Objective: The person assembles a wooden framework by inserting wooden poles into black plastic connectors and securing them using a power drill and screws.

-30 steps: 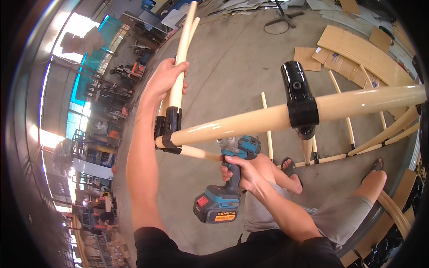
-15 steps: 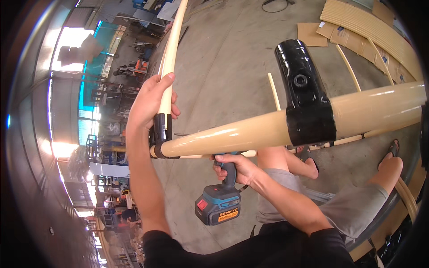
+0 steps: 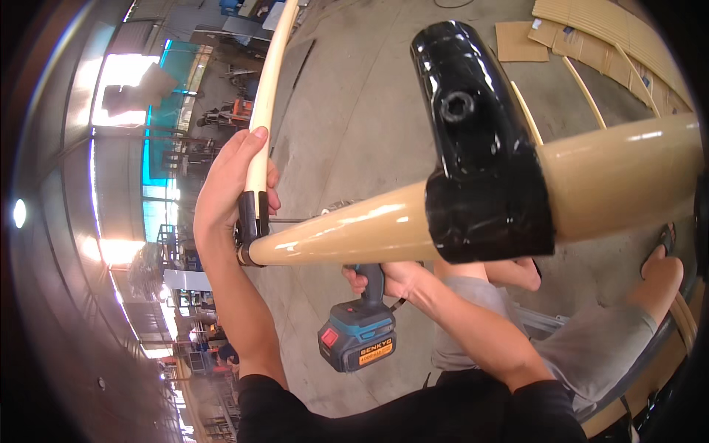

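My left hand is wrapped round a cream-coloured pipe, just above the black joint at its lower end. From that joint a second, thicker-looking cream pipe runs to the right, close in front of me. It carries another black joint with a bolt in its side. Below this pipe my right hand grips the handle of a cordless drill with a blue and black battery. The pipe hides the drill's upper body. A thin rod, perhaps its bit, shows beside the left joint.
Cardboard and a stack of cream pipes lie on the floor at the far right, with several loose pipes nearby. Workshop equipment lines the left side. My legs are at the lower right.
The crosswise pipe's right side and its bolted joint have come closer, with the joint shifted up and left. My left hand and its pipe have moved slightly left. The drill stays in my right hand.
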`<state>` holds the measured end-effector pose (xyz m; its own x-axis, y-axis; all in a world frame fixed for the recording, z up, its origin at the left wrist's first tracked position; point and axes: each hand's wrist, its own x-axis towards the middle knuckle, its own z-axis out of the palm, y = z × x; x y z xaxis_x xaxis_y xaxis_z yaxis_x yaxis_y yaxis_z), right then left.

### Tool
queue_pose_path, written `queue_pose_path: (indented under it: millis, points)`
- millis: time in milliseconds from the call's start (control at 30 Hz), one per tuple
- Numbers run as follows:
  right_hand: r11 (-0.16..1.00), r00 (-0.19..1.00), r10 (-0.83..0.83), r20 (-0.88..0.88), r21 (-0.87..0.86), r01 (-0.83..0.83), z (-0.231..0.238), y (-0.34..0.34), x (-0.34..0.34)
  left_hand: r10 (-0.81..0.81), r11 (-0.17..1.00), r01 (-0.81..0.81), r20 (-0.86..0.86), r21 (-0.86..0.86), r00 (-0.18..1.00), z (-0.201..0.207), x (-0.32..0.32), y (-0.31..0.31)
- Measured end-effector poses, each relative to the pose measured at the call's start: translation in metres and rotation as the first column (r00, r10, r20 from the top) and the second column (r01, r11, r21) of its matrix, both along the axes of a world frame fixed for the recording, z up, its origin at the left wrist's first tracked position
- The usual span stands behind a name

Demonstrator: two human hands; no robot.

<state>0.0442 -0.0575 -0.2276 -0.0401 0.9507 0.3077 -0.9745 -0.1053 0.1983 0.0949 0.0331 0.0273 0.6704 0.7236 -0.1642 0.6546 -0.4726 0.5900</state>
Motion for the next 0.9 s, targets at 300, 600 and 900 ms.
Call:
queue_pose_path:
  millis: [300,600,900]
  points:
    - [0.999,0.993,-0.020,0.120,0.041,0.015,0.001,0.011,0.005,-0.024,0.992,0.006,0.147,0.123,0.989,-0.008,-0.002,-0.013]
    - [1.000,0.999,-0.024,0.033,-0.001,0.024,-0.007,0.017,-0.015,-0.128,0.915,0.165,-0.122,0.369,0.984,-0.015,-0.006,0.080]
    - [0.993,0.995,-0.094,-0.026,0.065,0.096,-0.005,0.015,-0.005,-0.144,0.974,0.142,-0.003,0.178,0.990,-0.005,0.012,0.028]
